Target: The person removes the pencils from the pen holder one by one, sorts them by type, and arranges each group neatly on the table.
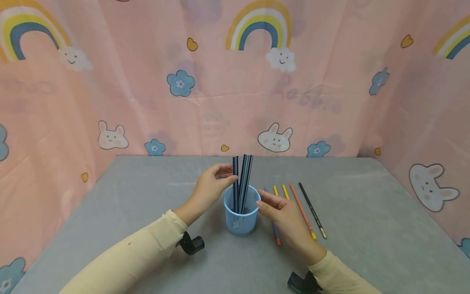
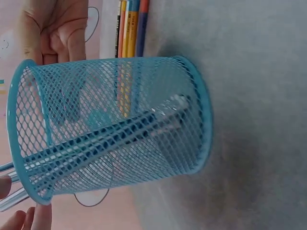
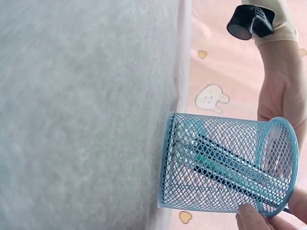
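A light blue mesh pen holder (image 1: 240, 222) stands upright on the table. Inside lean several slim dark-striped pens (image 1: 244, 183), their clear lower ends visible through the mesh in the left wrist view. My left hand (image 1: 207, 190) is at the holder's far left and pinches the leftmost pens above the rim, thumb in front and fingers behind. On the other side my right hand (image 1: 284, 218) grips the holder's rim (image 3: 283, 163) between thumb and fingers. From the left wrist, the right hand (image 2: 55, 33) appears beyond the mesh, its fingertips partly hidden.
Right of the holder lie several coloured pencils: a purple one (image 1: 276, 232), yellow ones (image 1: 275, 190), an orange one (image 1: 302, 210) and a black one (image 1: 312, 210). The grey table (image 1: 367, 212) meets a pink patterned cloth (image 1: 205, 114) at the back and sides.
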The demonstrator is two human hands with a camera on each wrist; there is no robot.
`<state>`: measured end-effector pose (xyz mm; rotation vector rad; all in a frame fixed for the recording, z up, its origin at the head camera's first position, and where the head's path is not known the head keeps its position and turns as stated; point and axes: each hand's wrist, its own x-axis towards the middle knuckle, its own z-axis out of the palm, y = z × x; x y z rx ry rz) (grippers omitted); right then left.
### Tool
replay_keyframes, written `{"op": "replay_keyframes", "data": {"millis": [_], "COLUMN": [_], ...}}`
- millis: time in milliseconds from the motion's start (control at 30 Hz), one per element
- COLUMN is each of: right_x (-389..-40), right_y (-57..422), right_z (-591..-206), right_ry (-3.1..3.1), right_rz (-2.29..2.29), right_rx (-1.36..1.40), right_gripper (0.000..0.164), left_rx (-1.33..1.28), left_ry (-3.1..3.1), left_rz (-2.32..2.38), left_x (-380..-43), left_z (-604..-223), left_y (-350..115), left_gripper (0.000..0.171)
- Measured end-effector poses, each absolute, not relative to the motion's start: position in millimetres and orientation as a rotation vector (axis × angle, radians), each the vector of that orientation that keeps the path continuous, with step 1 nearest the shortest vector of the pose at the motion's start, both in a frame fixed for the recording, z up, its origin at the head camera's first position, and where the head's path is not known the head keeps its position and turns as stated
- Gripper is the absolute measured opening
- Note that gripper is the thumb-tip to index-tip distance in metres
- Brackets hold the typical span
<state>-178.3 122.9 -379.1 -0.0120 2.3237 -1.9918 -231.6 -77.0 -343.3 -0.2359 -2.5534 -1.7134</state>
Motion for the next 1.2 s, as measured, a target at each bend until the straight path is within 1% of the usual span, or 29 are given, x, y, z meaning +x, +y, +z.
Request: {"op": "replay_keyframes", "data": {"millis": [333,600,767,933,1200], "right_x": [-179.3,-178.8,-178.6,-178.5,-177.2], "right_y": [122.5,122.9,122.5,121.9,123.8], "right_z": [-377.6,-379.1,-379.4,-379.3,-381.0], "right_ry": [2.331,2.323,2.316,2.311,2.302], "right_rz": [-1.995,-1.996,-2.003,-2.011,-2.03], "right_rx": [-0.009,-0.018,-0.016,-0.014,-0.012], "right_gripper": [0.043,0.042,0.042,0.042,0.042], "left_rx": [-0.161,-0.174,-0.184,-0.221,-0.281], "left_ry": [-2.55,-2.486,-2.44,-2.39,-2.319], "left_rz": [-1.735,-1.761,-1.765,-1.742,-1.749], "left_x": [-233.5,-234.0,-232.7,-230.6,-227.5], "left_z": [-338.4,-338.7,-336.8,-324.7,-294.2], "left_y": [-69.0,-68.0,-69.5,-74.6,-82.1], "left_gripper": [0.036,0.024,0.026,0.024,0.024]}}
